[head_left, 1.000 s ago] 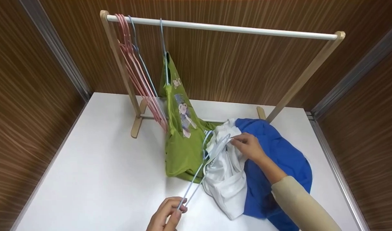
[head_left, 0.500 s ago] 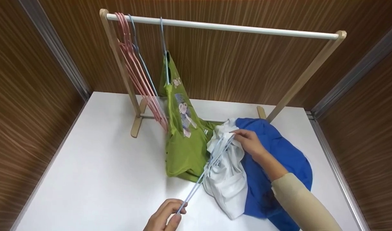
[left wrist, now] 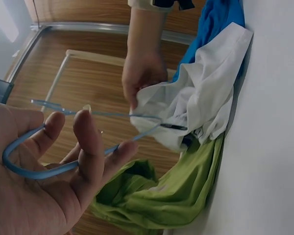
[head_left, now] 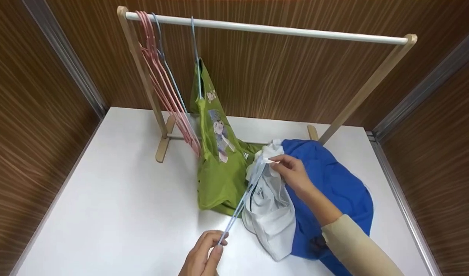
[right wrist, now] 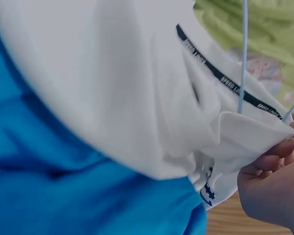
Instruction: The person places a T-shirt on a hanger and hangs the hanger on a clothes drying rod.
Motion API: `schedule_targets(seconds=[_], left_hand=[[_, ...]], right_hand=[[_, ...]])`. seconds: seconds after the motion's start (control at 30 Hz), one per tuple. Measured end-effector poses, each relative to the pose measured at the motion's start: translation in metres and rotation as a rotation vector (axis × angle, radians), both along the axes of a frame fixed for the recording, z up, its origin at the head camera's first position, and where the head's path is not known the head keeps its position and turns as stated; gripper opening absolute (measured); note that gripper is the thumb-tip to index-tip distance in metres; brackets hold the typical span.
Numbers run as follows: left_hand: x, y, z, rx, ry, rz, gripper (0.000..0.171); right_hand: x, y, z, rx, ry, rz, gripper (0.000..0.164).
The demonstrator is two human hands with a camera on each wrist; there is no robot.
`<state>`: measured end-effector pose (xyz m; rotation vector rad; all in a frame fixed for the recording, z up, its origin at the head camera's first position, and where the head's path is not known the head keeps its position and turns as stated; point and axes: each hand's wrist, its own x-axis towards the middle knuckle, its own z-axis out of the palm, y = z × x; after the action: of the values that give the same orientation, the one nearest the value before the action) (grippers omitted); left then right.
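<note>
My left hand (head_left: 201,253) grips a light blue hanger (head_left: 234,219) near its hook; in the left wrist view the hook (left wrist: 36,174) curves across the palm. The hanger's far end runs into the neck of a white shirt (head_left: 270,224). My right hand (head_left: 293,174) pinches the shirt's edge, with thumb and fingers on the fabric in the right wrist view. A black lettered neck tape (right wrist: 230,84) shows inside the collar, and the hanger's arms pass beside it. The part of the hanger inside the shirt is hidden.
A green shirt (head_left: 219,184) hangs from the rack's white rail (head_left: 265,28) on a blue hanger, its lower part on the table. Several pink hangers (head_left: 152,50) hang at the left end. A blue garment (head_left: 328,176) lies right of the white shirt, under my right forearm.
The hanger has gone from lying over the shirt to reaching into its neck. My right hand has shifted slightly left with the fabric edge; the left hand has risen a little.
</note>
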<state>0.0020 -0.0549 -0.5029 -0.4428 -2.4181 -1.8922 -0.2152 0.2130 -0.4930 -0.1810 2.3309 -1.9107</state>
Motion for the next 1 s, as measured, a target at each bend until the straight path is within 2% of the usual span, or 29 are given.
schedule_targets(seconds=[0.17, 0.37, 0.57, 0.73, 0.83, 1.0], left_hand=[[-0.008, 0.007, -0.001, 0.151, -0.073, -0.019, 0.014], [-0.014, 0.014, -0.001, 0.197, -0.078, -0.033, 0.015], [-0.019, 0.016, -0.001, 0.212, -0.066, -0.033, 0.016], [-0.022, 0.019, -0.004, 0.211, -0.058, -0.045, 0.017], [-0.024, 0.021, -0.004, 0.236, -0.096, -0.052, 0.02], [-0.026, 0.023, 0.0, 0.313, -0.228, -0.049, 0.022]], right_hand=[[0.015, -0.01, 0.016, -0.067, 0.009, 0.037, 0.022], [0.029, -0.018, 0.02, -0.124, 0.071, 0.043, 0.022], [0.045, -0.031, 0.027, -0.128, 0.243, -0.01, 0.018], [0.058, -0.041, 0.026, -0.131, 0.377, 0.014, 0.017], [0.063, -0.047, 0.025, -0.126, 0.424, 0.039, 0.019], [0.067, -0.052, 0.022, -0.063, 0.497, 0.069, 0.023]])
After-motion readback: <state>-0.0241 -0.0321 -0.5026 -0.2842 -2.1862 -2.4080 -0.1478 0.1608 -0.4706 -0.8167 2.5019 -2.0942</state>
